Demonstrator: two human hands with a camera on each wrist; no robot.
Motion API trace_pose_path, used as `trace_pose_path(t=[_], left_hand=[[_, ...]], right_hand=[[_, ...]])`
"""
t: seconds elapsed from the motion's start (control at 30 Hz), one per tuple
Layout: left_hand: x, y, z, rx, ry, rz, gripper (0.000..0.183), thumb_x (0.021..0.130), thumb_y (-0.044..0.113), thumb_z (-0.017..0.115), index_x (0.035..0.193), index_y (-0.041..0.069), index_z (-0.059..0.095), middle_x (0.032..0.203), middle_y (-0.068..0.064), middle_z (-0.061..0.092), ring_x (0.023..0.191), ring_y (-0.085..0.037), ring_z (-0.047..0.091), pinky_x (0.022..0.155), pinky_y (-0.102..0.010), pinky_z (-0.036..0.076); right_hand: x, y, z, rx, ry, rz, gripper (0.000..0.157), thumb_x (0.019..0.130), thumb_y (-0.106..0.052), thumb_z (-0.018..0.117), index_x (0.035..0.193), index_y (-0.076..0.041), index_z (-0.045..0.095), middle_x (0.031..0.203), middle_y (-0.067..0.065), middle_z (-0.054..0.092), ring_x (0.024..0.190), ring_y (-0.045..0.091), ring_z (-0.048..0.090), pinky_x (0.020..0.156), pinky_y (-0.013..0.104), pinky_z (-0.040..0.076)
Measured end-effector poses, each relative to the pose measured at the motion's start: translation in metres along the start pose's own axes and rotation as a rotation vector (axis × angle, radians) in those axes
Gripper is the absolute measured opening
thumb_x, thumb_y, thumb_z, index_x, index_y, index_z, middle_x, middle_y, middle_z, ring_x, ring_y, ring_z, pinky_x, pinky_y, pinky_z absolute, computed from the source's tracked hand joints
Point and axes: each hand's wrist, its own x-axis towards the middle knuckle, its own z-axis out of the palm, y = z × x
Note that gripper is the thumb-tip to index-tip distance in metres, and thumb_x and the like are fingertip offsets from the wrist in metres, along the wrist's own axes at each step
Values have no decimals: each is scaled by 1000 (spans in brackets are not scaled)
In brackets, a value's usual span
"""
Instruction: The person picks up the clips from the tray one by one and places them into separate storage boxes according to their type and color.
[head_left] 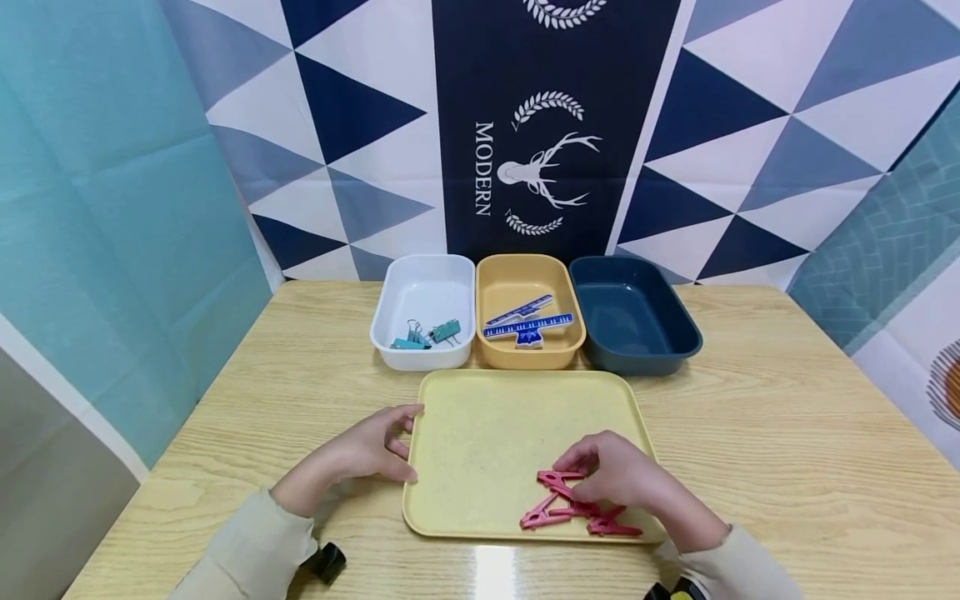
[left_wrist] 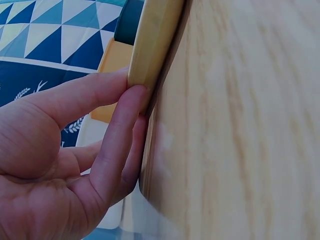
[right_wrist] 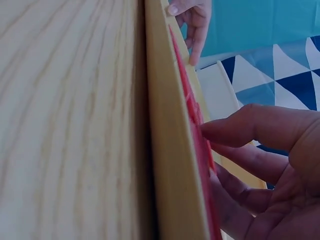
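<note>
My left hand (head_left: 375, 446) is at the left rim of the yellow tray (head_left: 487, 450), its fingers spread and lightly bent. In the left wrist view, fingertips (left_wrist: 135, 92) touch the tray's outer edge. Several red clothespins (head_left: 542, 515) lie in a loose, overlapping group in the tray's lower right part. My right hand (head_left: 618, 471) is low over them, thumb and fingers apart around the upper clothespin (head_left: 555, 478). In the right wrist view, the thumb (right_wrist: 215, 131) is right at the red clothespins (right_wrist: 192, 107); the palm hides part of the group.
Behind the tray stand three bins side by side. The white bin (head_left: 423, 359) holds teal binder clips (head_left: 445, 330), the orange bin (head_left: 528, 358) holds blue-and-white ruler clips (head_left: 528, 327), and the dark blue bin (head_left: 637, 363) is at the right. A patterned cloth (head_left: 360, 125) hangs behind the wooden table (head_left: 787, 433).
</note>
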Motion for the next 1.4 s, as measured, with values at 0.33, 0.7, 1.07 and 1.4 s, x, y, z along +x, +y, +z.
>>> trace_pose_path(t=[0.33, 0.7, 1.07, 1.4], left_hand=[[0, 0, 0, -14, -5, 1, 93, 66, -6, 80, 143, 0, 29, 116, -16, 38, 87, -21, 55, 68, -32, 52], [-1, 0, 0, -15, 2, -1, 92, 66, -6, 80, 143, 1, 30, 116, -16, 38, 87, -22, 53, 67, -33, 52], [-1, 0, 0, -41, -3, -6, 92, 66, -7, 79, 143, 1, 30, 117, -16, 37, 88, -22, 53, 68, -33, 53], [-1, -2, 0, -53, -7, 0, 92, 66, -7, 79, 143, 1, 30, 118, -16, 36, 88, -23, 52, 67, -34, 53]], right_hand=[[6, -6, 7, -180, 161, 31, 24, 64, -4, 81, 83, -14, 70, 76, -4, 57, 72, 15, 48, 66, 30, 43], [9, -2, 4, -151, 163, 19, 18, 68, -12, 82, 83, -14, 71, 75, -5, 59, 70, 14, 49, 64, 30, 44], [5, 12, -10, 68, 78, -9, 20, 74, 5, 69, 93, -2, 72, 85, 4, 65, 74, 18, 53, 63, 28, 48], [8, 15, -6, 52, 170, -5, 11, 78, 1, 66, 84, -4, 74, 77, 5, 65, 69, 17, 53, 57, 24, 46]])
